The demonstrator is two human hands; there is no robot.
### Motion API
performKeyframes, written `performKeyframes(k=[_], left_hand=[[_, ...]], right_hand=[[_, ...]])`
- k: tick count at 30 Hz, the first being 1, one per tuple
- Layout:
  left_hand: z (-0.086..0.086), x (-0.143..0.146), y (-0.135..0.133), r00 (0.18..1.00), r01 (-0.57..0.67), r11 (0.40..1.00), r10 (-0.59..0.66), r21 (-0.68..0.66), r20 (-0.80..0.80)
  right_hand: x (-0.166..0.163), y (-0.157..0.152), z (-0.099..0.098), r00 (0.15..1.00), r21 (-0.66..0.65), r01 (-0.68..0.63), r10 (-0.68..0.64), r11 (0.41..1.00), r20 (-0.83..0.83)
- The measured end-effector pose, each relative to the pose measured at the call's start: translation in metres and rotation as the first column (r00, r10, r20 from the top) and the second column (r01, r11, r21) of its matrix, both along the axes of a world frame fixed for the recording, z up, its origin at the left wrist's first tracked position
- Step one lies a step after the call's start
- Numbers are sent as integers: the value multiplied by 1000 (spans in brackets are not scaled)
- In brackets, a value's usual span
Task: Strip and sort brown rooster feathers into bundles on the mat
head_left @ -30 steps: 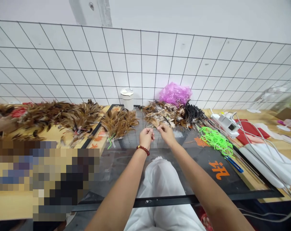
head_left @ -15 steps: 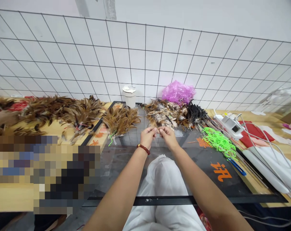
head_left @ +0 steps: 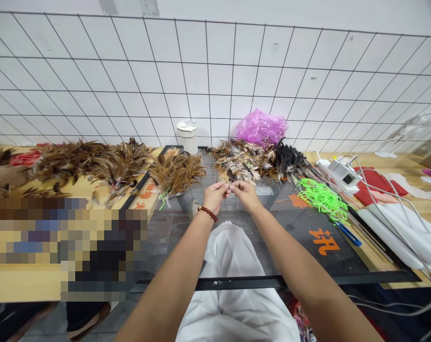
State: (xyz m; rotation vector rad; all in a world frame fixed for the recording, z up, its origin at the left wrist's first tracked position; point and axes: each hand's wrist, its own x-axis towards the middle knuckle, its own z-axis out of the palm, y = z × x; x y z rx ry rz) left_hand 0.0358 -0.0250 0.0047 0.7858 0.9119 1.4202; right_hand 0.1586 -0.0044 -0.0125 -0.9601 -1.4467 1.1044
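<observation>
The left hand (head_left: 215, 196) and right hand (head_left: 247, 195) meet over the table (head_left: 23, 287), fingers of both pinching a thin piece (head_left: 230, 188) held crosswise between them, just before the mottled feather pile (head_left: 240, 161).

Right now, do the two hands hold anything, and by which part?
The left hand and right hand both pinch a small item where their fingertips meet; what it is, and which part, cannot be told.

An orange character "讯" (head_left: 324, 241) is printed on the dark mat (head_left: 301, 259); other orange marks are unreadable.
</observation>
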Motion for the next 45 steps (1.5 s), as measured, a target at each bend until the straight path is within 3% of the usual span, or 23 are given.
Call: performKeyframes(k=[4, 9, 15, 26, 36, 41, 45], left_hand=[[2, -3, -1, 997, -50, 998, 52, -31, 55], [-1, -1, 0, 998, -68, 997, 68, -20, -17], [-5, 4, 2, 975, -211, 977, 212, 34, -70], [2, 3, 1, 994, 56, 997, -60, 46, 95], [3, 2, -1, 991, 101, 995, -102, 23, 85], [5, -3, 1, 972, 18, 1000, -11, -25, 233], [7, -5, 2, 959, 33, 999, -25, -24, 281]], right_hand=[[0, -1, 4, 997, -44, 35, -38, 998, -70], [0, -2, 9, 979, -92, 57, -74, 994, -191], [3, 2, 9, 920, -150, 154, -197, 977, -339], [1, -3, 6, 986, -46, -31, 23, 998, -166], [1, -3, 5, 995, -20, -45, 43, 999, -92], [2, -2, 6, 983, -67, 23, -35, 997, -182], [1, -3, 9, 990, -35, -11, 6, 999, -142]])
